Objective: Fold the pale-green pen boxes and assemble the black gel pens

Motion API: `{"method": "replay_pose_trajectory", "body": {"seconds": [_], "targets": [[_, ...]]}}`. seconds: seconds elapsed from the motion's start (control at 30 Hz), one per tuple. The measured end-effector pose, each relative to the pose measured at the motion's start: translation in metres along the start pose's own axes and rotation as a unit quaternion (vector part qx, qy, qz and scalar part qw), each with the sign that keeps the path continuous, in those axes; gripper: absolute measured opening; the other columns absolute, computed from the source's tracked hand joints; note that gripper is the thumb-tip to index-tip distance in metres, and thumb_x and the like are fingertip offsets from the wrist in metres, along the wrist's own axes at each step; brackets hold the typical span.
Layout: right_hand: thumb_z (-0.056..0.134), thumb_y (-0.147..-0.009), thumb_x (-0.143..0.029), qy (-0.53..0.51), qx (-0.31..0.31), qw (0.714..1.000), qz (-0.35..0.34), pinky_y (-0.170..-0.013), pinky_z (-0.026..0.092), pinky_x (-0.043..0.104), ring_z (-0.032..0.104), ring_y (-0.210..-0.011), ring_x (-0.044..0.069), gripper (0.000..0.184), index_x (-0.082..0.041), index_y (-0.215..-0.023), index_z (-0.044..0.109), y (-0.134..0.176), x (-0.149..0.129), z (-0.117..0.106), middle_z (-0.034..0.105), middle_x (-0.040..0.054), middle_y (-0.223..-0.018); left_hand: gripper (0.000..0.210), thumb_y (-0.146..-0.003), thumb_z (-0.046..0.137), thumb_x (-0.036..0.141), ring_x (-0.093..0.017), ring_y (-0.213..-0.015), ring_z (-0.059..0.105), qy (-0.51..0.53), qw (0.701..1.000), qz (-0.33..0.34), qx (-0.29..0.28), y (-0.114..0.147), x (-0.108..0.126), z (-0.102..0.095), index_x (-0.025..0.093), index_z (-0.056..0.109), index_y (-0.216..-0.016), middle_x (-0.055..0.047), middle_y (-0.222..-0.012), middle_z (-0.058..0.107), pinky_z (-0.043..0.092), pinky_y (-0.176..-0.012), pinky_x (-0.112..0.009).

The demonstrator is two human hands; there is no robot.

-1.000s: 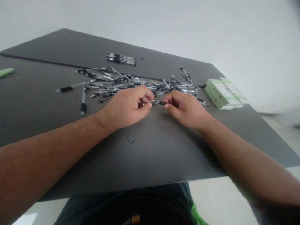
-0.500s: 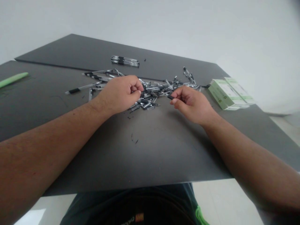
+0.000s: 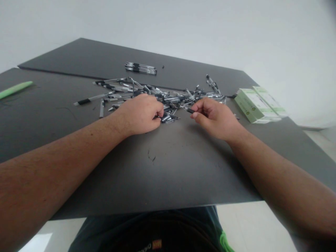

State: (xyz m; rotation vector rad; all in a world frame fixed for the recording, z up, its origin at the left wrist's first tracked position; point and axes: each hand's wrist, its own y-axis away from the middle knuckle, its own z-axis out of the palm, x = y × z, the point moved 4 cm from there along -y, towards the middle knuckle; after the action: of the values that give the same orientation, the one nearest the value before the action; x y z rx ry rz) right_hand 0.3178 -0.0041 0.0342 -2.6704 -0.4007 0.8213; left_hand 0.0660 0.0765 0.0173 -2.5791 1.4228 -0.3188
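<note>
My right hand [image 3: 214,117] is closed round a pen [image 3: 187,109], whose dark grip and tip stick out to the left from the fingers. A loose heap of pen parts [image 3: 172,101], clear barrels and black pieces, lies between and behind my hands. My left hand [image 3: 144,113] rests low at the heap's front left edge, its fingers curled and pinched together among the parts. Whatever those fingertips hold is hidden. Several clear pens with black grips [image 3: 90,100] lie to the left of that hand.
A neat row of pens [image 3: 140,68] lies on the rear table, with a small black bit [image 3: 163,67] beside it. Pale green and white boxes [image 3: 258,105] stand at right. A light green object [image 3: 15,89] lies at far left. Dark marks [image 3: 151,156] spot the grey table [image 3: 157,182].
My left hand has come down and slightly toward me, from above the heap to its front edge. My right hand holds the pen in nearly the same place.
</note>
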Motion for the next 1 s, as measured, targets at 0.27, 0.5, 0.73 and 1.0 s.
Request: {"method": "replay_pose_trajectory", "body": {"seconds": [0.27, 0.5, 0.73, 1.0], "targets": [[0.071, -0.092, -0.031, -0.006, -0.008, 1.000, 0.000, -0.067, 0.045, 0.035, 0.063, -0.072, 0.021, 0.012, -0.025, -0.100, 0.077, 0.0002, -0.0016, 0.0007, 0.076, 0.0018, -0.082, 0.019, -0.088, 0.064, 0.027, -0.031, -0.099, 0.074, 0.009, 1.000, -0.002, 0.003, 0.0003, 0.0035, -0.0019, 0.024, 0.081, -0.096, -0.009, -0.096, 0.079, 0.054, -0.099, -0.045], [0.071, -0.093, -0.031, -0.006, -0.016, 1.000, 0.007, -0.066, 0.043, 0.033, 0.060, -0.070, 0.020, 0.013, -0.024, -0.101, 0.077, 0.0003, -0.0030, 0.0010, 0.074, 0.0009, -0.081, 0.013, -0.089, 0.064, 0.026, -0.031, -0.095, 0.071, -0.009, 1.000, 0.004, -0.007, 0.0002, 0.0036, -0.0008, 0.023, 0.077, -0.090, -0.008, -0.093, 0.077, 0.053, -0.094, -0.045], [0.070, -0.092, -0.032, -0.008, -0.029, 0.999, 0.014, -0.068, 0.042, 0.033, 0.058, -0.069, 0.019, 0.015, -0.023, -0.102, 0.077, -0.0005, -0.0070, 0.0003, 0.073, 0.0005, -0.080, 0.020, -0.091, 0.062, 0.026, -0.031, -0.100, 0.073, -0.025, 0.999, 0.009, -0.020, -0.0005, 0.0032, 0.0006, 0.021, 0.081, -0.094, -0.010, -0.097, 0.079, 0.053, -0.098, -0.046], [0.070, -0.092, -0.033, -0.007, -0.027, 0.999, 0.015, -0.068, 0.042, 0.033, 0.061, -0.071, 0.019, 0.016, -0.023, -0.102, 0.077, -0.0002, -0.0062, 0.0010, 0.074, 0.0005, -0.082, 0.028, -0.093, 0.060, 0.029, -0.032, -0.103, 0.074, -0.006, 0.999, 0.019, -0.025, -0.0016, 0.0034, 0.0015, 0.022, 0.087, -0.098, -0.011, -0.099, 0.080, 0.053, -0.100, -0.046]]}}
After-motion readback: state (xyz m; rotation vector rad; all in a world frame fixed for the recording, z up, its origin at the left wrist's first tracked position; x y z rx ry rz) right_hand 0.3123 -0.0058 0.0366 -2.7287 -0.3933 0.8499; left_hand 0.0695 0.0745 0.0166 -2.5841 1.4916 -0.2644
